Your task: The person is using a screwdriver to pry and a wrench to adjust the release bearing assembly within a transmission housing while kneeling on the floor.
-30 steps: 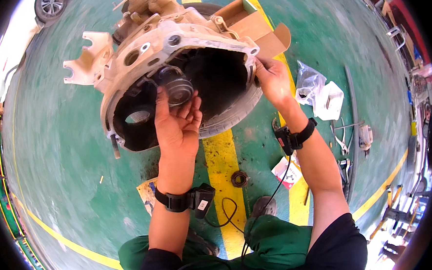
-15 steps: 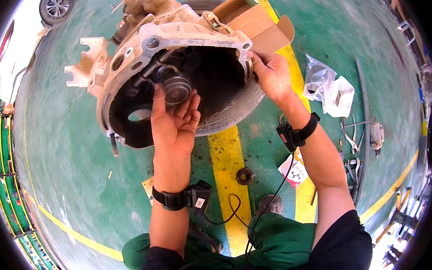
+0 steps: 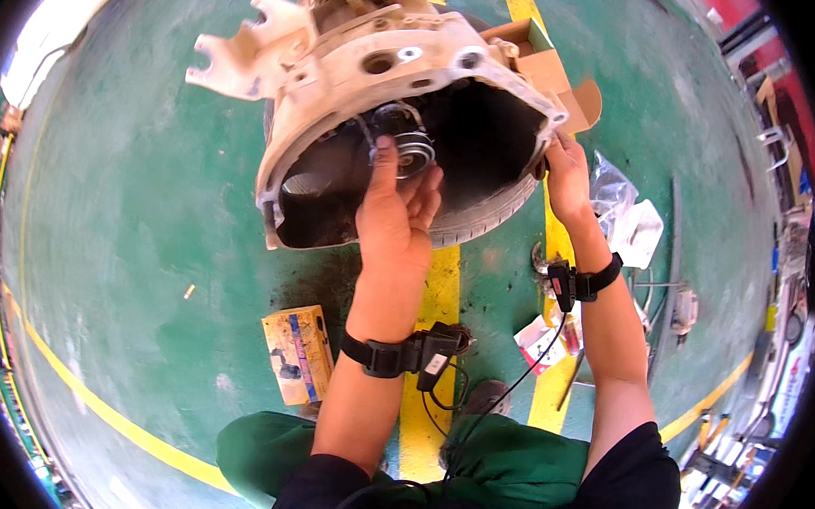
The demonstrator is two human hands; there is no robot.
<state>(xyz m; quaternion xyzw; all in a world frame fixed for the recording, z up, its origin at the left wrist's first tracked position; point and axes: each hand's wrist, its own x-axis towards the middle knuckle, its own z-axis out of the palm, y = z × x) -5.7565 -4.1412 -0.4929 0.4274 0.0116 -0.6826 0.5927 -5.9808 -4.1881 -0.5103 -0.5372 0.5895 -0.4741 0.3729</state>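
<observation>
A large pale metal gearbox housing (image 3: 362, 72) with a dark, hollow bell opening rests on a tyre (image 3: 488, 217). Inside the opening sits a round metal bearing-like part (image 3: 411, 151) on a bracket. My left hand (image 3: 396, 208) is at this part, thumb up on its left side and fingers curled beneath it, closed on it. My right hand (image 3: 568, 180) grips the right edge of the housing by a corner bolt hole; its fingertips are partly hidden behind the rim.
An open cardboard box (image 3: 546, 73) lies behind the housing. A plastic bag (image 3: 614, 187), tools (image 3: 644, 304), a long grey hose (image 3: 673, 250) and small packaging (image 3: 537, 335) lie at right. A yellow box (image 3: 296, 355) lies below. A white car (image 3: 59, 43) stands at upper left.
The housing and both hands now appear further right in the view, which has shifted, and the yellow box shows more. Both hands keep their holds.
</observation>
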